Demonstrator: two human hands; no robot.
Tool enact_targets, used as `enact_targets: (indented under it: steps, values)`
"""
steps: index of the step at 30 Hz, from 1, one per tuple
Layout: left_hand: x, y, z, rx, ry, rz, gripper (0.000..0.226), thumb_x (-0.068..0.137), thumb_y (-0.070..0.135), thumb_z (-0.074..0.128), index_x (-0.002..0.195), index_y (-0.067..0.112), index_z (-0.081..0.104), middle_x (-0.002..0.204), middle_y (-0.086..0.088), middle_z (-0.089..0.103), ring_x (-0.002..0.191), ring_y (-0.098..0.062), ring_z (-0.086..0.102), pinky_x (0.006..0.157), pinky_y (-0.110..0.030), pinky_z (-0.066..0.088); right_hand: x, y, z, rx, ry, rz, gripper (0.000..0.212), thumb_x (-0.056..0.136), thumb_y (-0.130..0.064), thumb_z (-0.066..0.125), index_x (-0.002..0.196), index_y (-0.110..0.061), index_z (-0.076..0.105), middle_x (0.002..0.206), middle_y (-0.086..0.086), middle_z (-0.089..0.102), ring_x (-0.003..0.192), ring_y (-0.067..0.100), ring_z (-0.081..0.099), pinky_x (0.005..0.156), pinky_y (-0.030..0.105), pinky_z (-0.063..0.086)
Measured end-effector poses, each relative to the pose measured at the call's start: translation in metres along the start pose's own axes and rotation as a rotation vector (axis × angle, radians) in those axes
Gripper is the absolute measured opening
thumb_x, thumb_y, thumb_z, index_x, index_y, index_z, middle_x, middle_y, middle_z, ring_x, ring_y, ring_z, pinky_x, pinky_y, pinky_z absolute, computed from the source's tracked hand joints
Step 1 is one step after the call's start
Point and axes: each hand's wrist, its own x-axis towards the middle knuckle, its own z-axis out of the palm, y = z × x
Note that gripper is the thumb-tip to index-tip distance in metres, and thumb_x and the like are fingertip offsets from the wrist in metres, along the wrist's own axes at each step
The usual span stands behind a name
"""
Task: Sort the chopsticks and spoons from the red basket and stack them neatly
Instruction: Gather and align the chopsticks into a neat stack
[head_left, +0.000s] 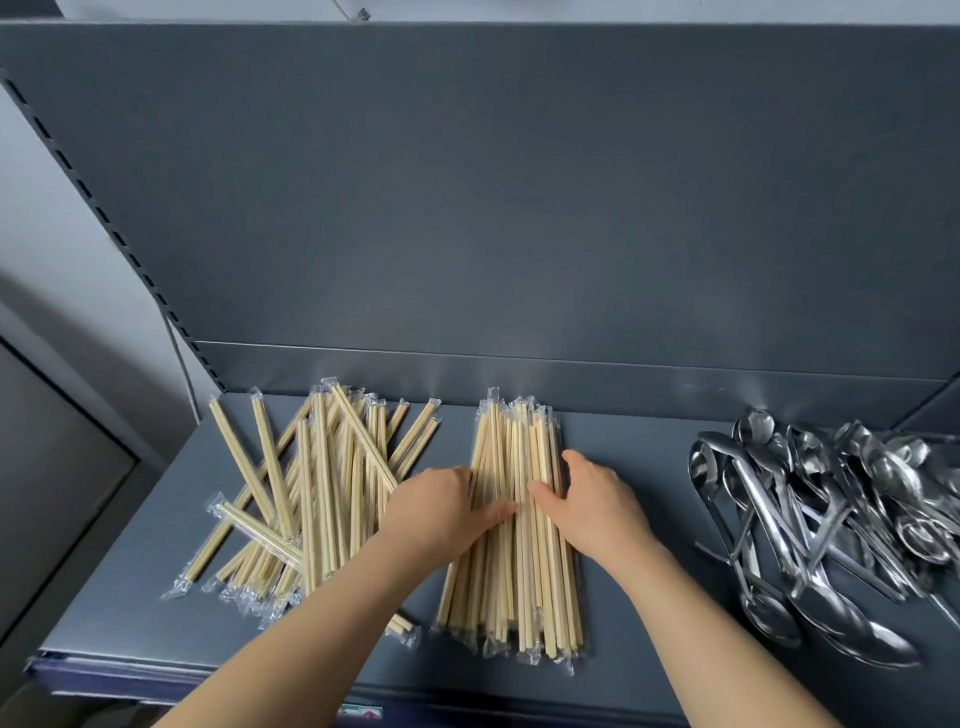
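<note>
A neat stack of wrapped wooden chopsticks (514, 587) lies lengthwise in the middle of the grey shelf (644, 613). My left hand (441, 509) rests on the stack's left side and my right hand (592, 499) on its right side, with fingers laid flat across the sticks and fingertips nearly meeting. To the left lies a loose, crossed heap of wrapped chopsticks (311, 493). A pile of metal spoons (831, 519) sits at the right. The red basket is out of view.
The shelf's grey back panel (519, 208) rises right behind the piles. A slotted upright (104, 223) runs along the left. The shelf's front edge (208, 675) is close below the chopstick ends.
</note>
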Motion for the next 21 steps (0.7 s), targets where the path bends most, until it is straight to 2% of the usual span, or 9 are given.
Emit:
enact_targets:
  steps: [2,7,10,12,14,15,17,19,21]
  values:
    - [0.000,-0.004,-0.001,-0.007,-0.024,0.019,0.067,0.079,0.082,0.032,0.092,0.022,0.057,0.073,0.006,0.058,0.066,-0.012,0.061,0.060,-0.028,0.053,-0.003,-0.005,-0.002,-0.087,0.015,0.014,0.055,0.091,-0.055,0.051,0.129,-0.016,0.049,0.118,0.003,0.064,0.102,0.022,0.063,0.077,0.033,0.050]
    - [0.004,-0.039,-0.024,-0.134,0.123,-0.010,0.064,0.088,0.071,0.034,0.124,0.022,0.056,0.102,0.000,0.069,0.087,-0.018,0.067,0.070,-0.030,0.053,-0.005,-0.037,-0.008,-0.128,0.127,-0.003,0.047,0.093,-0.052,0.049,0.124,-0.017,0.054,0.118,0.006,0.058,0.106,0.028,0.060,0.086,0.039,0.050]
    - [0.004,-0.081,-0.046,-0.153,0.269,-0.121,0.048,0.089,0.060,0.046,0.111,0.020,0.060,0.094,0.000,0.070,0.084,-0.023,0.065,0.062,-0.028,0.042,-0.002,-0.072,0.001,-0.034,0.142,-0.103,0.033,0.092,-0.042,0.054,0.108,-0.015,0.062,0.111,0.007,0.063,0.104,0.029,0.060,0.081,0.033,0.046]
    - [0.000,-0.114,-0.056,-0.110,0.277,-0.226,0.039,0.088,0.052,0.053,0.101,0.016,0.058,0.083,-0.001,0.065,0.075,-0.025,0.060,0.057,-0.028,0.037,0.001,-0.097,0.013,0.130,0.037,-0.091,0.026,0.091,-0.038,0.058,0.095,-0.012,0.060,0.104,0.012,0.067,0.098,0.030,0.061,0.076,0.030,0.044]
    - [-0.006,-0.141,-0.060,-0.096,0.211,-0.317,0.031,0.085,0.042,0.060,0.084,0.013,0.051,0.069,0.000,0.055,0.060,-0.022,0.051,0.049,-0.027,0.032,0.007,-0.117,0.029,0.238,-0.095,-0.004,0.027,0.091,-0.038,0.059,0.087,-0.012,0.060,0.082,0.009,0.063,0.074,0.027,0.058,0.067,0.030,0.041]
    - [-0.008,-0.150,-0.059,-0.116,0.176,-0.338,0.030,0.083,0.038,0.062,0.075,0.013,0.047,0.064,0.000,0.051,0.055,-0.019,0.047,0.046,-0.027,0.030,0.009,-0.125,0.038,0.247,-0.132,0.033,0.029,0.090,-0.039,0.059,0.075,-0.015,0.053,0.068,0.005,0.052,0.060,0.023,0.047,0.060,0.030,0.034]
    - [-0.009,-0.159,-0.056,-0.209,0.127,-0.302,0.037,0.081,0.032,0.067,0.064,0.013,0.041,0.056,0.001,0.046,0.048,-0.016,0.041,0.043,-0.026,0.026,0.014,-0.140,0.054,0.296,-0.178,0.104,0.039,0.088,-0.038,0.061,0.064,-0.017,0.040,0.060,0.003,0.036,0.054,0.020,0.032,0.055,0.030,0.025]
    - [-0.006,-0.161,-0.053,-0.338,0.115,-0.226,0.043,0.079,0.031,0.073,0.060,0.012,0.039,0.053,0.001,0.043,0.047,-0.014,0.036,0.044,-0.026,0.026,0.017,-0.151,0.066,0.422,-0.221,0.166,0.041,0.085,-0.038,0.065,0.060,-0.017,0.040,0.058,0.003,0.036,0.057,0.019,0.035,0.058,0.030,0.029]
    - [-0.003,-0.159,-0.052,-0.441,0.121,-0.172,0.038,0.075,0.030,0.079,0.062,0.010,0.049,0.058,-0.001,0.052,0.053,-0.016,0.045,0.049,-0.027,0.032,0.019,-0.156,0.073,0.443,-0.226,0.208,0.052,0.079,-0.044,0.069,0.052,-0.021,0.032,0.044,-0.006,0.027,0.046,0.018,0.031,0.053,0.029,0.025]
